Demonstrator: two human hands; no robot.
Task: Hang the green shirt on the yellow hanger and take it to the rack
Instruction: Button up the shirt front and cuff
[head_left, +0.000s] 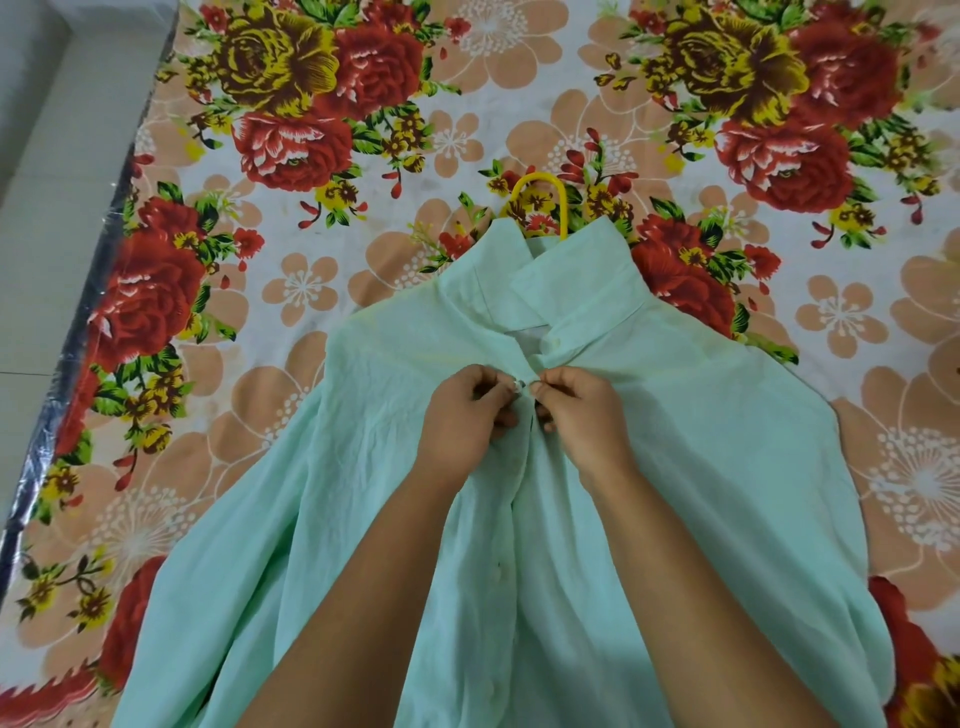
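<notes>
My left hand (462, 421) pinches one front edge of the green shirt (363, 493) with curled fingers (496, 402). The top button (519, 384) sits between both hands, equally near to each. My right hand (584, 421) pinches the other edge. The shirt lies flat on the bed (311, 291), long axis from 6 to 12 o'clock, pale, thin and creased. The yellow hanger (536, 177) is inside it; only its hook shows past the collar (571, 280) at 12 o'clock.
</notes>
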